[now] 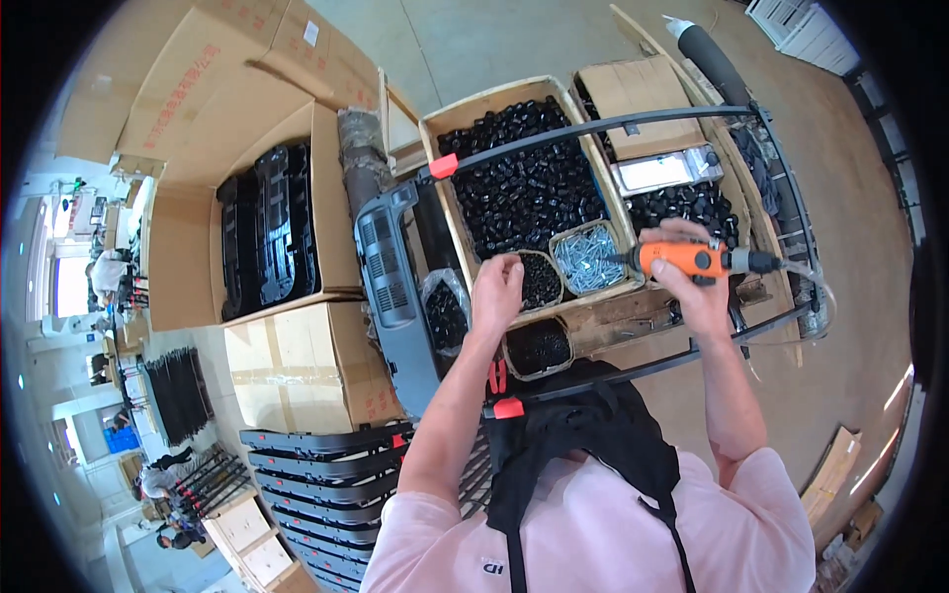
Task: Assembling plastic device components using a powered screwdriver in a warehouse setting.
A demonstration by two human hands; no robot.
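Observation:
My right hand [697,296] is wrapped round an orange power screwdriver [682,260], with its bit pointing left and a hose or cord at its back end. The tip is beside a basket of silver screws [590,259]. My left hand [497,289] is closed, fingertips pressed together, at the edge of a small basket of black screws [540,281]. Whatever those fingers hold is hidden. Beneath both arms lies a black bar frame [593,127] joined to a grey slotted plastic panel [390,259], with red pieces at the joints.
A wooden crate of black plastic parts [534,173] stands ahead. Small dark pieces fill a tray [539,346] near my body and a bag [445,311] by the panel. A large carton [336,198] holds black panels. Stacked black frames [326,484] are at lower left.

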